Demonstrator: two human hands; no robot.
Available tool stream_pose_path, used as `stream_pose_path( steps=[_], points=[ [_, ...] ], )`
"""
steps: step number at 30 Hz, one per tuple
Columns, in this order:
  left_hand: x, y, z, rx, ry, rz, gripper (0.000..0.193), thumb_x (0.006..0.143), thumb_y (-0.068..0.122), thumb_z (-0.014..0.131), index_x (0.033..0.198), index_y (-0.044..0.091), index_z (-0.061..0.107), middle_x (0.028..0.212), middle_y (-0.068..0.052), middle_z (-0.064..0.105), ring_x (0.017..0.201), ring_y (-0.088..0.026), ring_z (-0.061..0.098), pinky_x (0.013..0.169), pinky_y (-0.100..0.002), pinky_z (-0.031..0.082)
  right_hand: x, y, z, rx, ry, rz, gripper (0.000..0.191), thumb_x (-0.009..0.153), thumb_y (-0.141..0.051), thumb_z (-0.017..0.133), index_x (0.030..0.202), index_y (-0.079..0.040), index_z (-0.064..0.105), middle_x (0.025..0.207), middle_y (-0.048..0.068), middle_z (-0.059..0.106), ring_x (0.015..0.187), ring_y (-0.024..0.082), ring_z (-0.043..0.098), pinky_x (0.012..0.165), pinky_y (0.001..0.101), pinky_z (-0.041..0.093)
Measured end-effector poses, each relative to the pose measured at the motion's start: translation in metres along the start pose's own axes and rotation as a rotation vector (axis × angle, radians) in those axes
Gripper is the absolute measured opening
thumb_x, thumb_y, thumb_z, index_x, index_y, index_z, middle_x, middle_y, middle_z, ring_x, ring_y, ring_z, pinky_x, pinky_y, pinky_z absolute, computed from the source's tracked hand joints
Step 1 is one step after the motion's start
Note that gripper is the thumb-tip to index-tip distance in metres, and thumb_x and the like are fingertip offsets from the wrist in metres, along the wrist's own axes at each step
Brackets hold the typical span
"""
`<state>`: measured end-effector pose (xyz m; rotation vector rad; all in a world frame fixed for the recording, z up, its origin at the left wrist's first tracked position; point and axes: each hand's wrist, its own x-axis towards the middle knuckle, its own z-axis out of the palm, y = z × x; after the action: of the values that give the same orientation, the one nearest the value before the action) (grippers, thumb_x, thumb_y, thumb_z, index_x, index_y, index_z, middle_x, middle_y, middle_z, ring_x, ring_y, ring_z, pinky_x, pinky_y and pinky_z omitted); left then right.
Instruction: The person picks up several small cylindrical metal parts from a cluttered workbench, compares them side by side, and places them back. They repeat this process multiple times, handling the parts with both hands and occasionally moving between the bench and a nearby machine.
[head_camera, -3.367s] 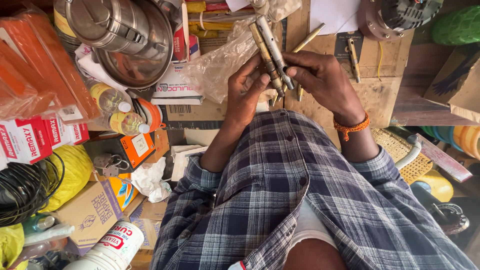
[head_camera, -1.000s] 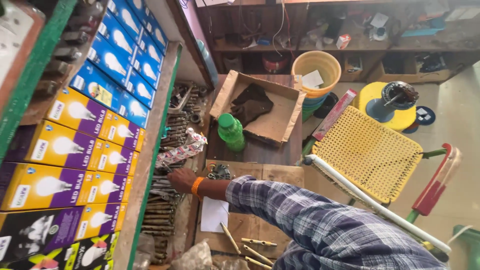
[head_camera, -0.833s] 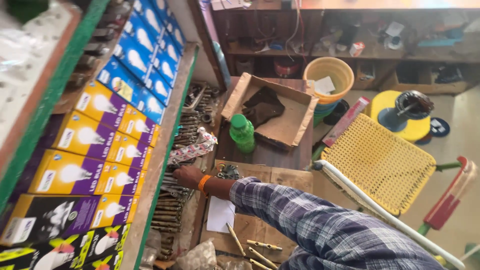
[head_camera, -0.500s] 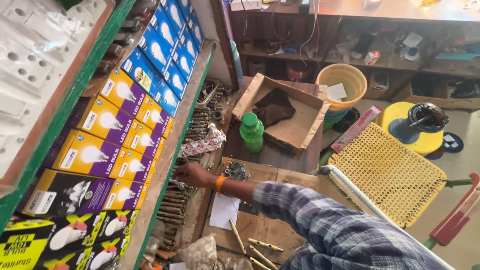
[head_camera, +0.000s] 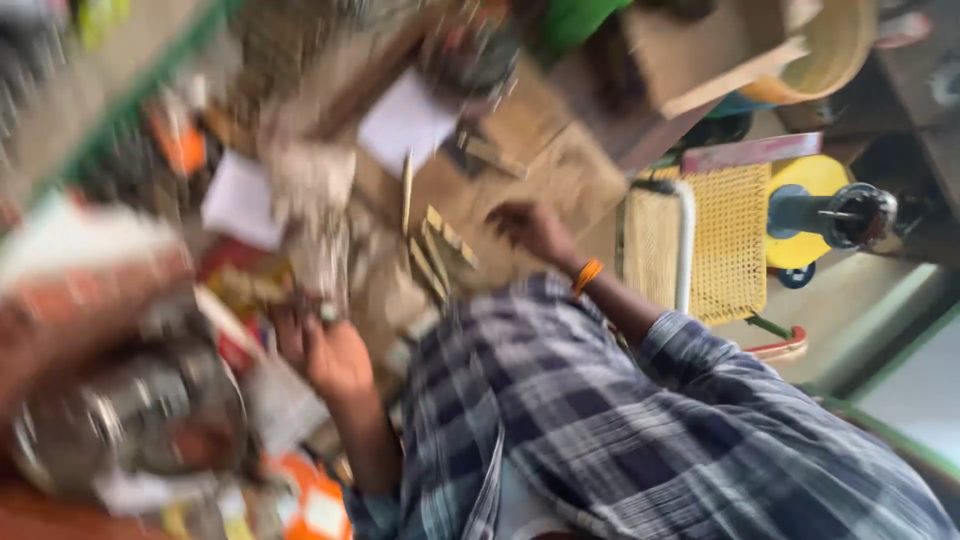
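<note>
Motion-blurred view. Right hand (head_camera: 535, 228), orange-banded at the wrist, rests curled on the wooden bench (head_camera: 560, 170) just beside pale flat wooden sticks (head_camera: 437, 250); left hand (head_camera: 335, 352) hangs near the cluttered bench edge. Neither hand's grip can be told. Risk: sweeping sticks off.

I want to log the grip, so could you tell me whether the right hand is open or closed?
Cannot tell. The right hand, beside the orange wristband, hangs over the wooden worktop, but motion blur hides its fingers.
</note>
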<state>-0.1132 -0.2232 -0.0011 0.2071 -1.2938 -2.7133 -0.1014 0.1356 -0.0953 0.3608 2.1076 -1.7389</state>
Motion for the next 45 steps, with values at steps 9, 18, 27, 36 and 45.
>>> stream_pose_path(
  steps=[9,18,27,36,45],
  points=[
    [-0.047,0.018,0.042,-0.123,0.136,-0.068,0.061,0.099,-0.001,0.065,0.154,-0.006,0.04,0.133,-0.012,0.061,0.122,-0.02,0.061,0.106,-0.037,0.054,-0.008,-0.046,-0.056,-0.148,0.237,-0.069,0.03,0.098,0.005,0.051,0.117,0.003,0.074,0.088,0.006,0.072,0.068,0.008,0.064,0.06,0.0229,0.053],
    [-0.06,0.013,0.049,-0.088,0.163,-0.033,0.058,0.103,0.002,0.066,0.154,-0.007,0.041,0.13,-0.015,0.062,0.115,-0.02,0.064,0.104,-0.035,0.055,0.014,-0.05,-0.085,-0.069,0.323,-0.082,0.02,0.104,-0.006,0.06,0.115,0.004,0.073,0.086,0.007,0.072,0.066,0.008,0.064,0.06,0.0222,0.054],
    [-0.056,-0.011,0.051,0.134,0.093,-0.122,0.043,0.103,0.008,0.074,0.139,-0.007,0.054,0.111,-0.006,0.062,0.101,-0.014,0.059,0.09,-0.029,0.052,0.056,-0.017,-0.035,-0.815,0.404,-0.625,0.03,0.089,-0.006,0.075,0.119,-0.001,0.073,0.109,0.015,0.074,0.095,0.028,0.07,0.079,0.0403,0.058],
    [-0.047,-0.02,0.066,0.157,-0.071,-0.227,0.047,0.104,0.007,0.066,0.147,-0.003,0.052,0.124,-0.007,0.065,0.113,-0.015,0.063,0.099,-0.032,0.055,0.006,-0.113,0.002,0.614,-0.338,-0.062,0.028,0.103,-0.002,0.067,0.131,0.0,0.065,0.115,0.01,0.071,0.1,0.018,0.072,0.087,0.034,0.064],
    [-0.052,-0.009,0.069,0.131,-0.086,-0.181,0.049,0.106,0.009,0.068,0.151,-0.004,0.053,0.121,-0.007,0.063,0.111,-0.016,0.063,0.096,-0.033,0.057,-0.009,-0.148,0.018,0.179,-0.431,-0.148,0.033,0.105,-0.006,0.064,0.137,0.004,0.065,0.107,0.011,0.073,0.089,0.019,0.072,0.077,0.0301,0.061]
  ],
)
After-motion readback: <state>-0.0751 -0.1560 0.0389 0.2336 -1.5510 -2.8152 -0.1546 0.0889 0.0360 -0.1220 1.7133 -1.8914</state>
